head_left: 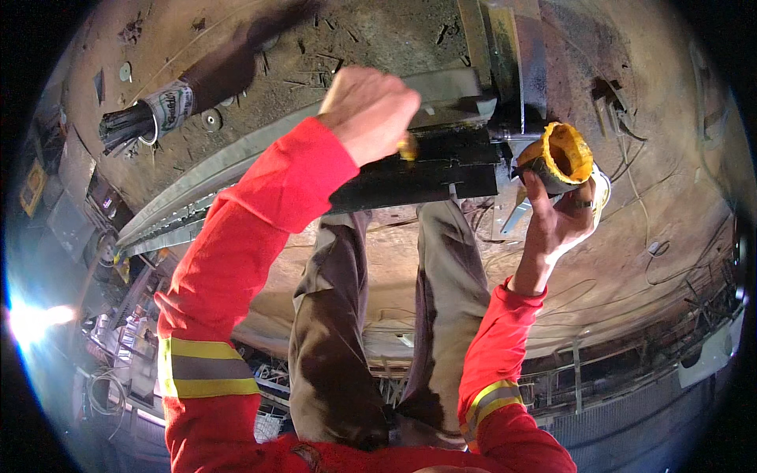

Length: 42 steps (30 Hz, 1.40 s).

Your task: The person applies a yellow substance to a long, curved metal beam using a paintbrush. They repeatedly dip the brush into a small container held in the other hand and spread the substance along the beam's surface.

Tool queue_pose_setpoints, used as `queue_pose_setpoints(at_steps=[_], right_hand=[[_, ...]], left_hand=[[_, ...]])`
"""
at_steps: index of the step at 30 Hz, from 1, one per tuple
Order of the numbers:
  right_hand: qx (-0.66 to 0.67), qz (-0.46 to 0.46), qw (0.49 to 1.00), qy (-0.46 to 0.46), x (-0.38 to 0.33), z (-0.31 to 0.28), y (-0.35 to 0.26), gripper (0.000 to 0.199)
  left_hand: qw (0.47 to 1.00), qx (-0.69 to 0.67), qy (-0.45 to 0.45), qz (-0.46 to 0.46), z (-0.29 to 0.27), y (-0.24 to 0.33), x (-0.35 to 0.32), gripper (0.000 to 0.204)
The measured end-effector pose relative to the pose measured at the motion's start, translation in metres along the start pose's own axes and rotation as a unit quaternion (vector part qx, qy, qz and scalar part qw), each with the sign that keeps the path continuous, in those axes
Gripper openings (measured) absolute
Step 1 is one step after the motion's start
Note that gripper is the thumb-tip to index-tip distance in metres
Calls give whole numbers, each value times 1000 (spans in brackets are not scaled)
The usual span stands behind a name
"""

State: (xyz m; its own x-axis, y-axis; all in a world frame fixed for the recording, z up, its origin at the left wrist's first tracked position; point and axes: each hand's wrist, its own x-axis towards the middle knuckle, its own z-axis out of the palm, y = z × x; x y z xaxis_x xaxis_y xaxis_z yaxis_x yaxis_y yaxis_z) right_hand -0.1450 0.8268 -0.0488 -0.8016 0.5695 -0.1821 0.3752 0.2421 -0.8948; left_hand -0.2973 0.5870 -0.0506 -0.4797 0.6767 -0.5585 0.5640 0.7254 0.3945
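My left hand (pixel 367 110) is closed in a fist above the long black metal beam (pixel 394 185). From beneath it pokes a small yellow-smeared tip (pixel 408 150), apparently of a brush whose handle is hidden in the fist. On the right, my right hand (pixel 558 214) is wrapped round a dark paint pot (pixel 544 169), held tilted at the beam's right end. Thick orange-yellow paint coats its rim and inside. Behind those fingers shows part of a white round object (pixel 602 195), its kind unclear.
A curved grey steel piece (pixel 189 177) runs along the beam's far side. At the far left lies a can (pixel 169 109) with dark rods sticking out. Upright steel bars (pixel 505 55) stand beyond; cables (pixel 646 229) cross the floor at right. A welding glare (pixel 30 322) shines far left.
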Motion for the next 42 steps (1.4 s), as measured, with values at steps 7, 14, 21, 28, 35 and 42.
queue_pose_setpoints(at_steps=[7,14,21,28,35,42], right_hand=[[20,17,999,19,3,-3,3,62],[17,19,999,25,6,-10,5,62],[11,10,1000,23,10,-13,3,62],[-28,11,999,16,15,-15,4,64],[-1,-1,1000,6,14,-18,9,64],[11,6,1000,-4,15,-16,4,65]], left_hand=[[994,53,66,65,2,13,6,23],[983,36,127,125,-33,-1,8,25],[962,31,145,229,-16,23,27,25],[993,13,98,62,-21,13,28,26],[994,-103,-24,26,-15,10,11,28],[1000,-22,-2,19,-6,39,40,23]])
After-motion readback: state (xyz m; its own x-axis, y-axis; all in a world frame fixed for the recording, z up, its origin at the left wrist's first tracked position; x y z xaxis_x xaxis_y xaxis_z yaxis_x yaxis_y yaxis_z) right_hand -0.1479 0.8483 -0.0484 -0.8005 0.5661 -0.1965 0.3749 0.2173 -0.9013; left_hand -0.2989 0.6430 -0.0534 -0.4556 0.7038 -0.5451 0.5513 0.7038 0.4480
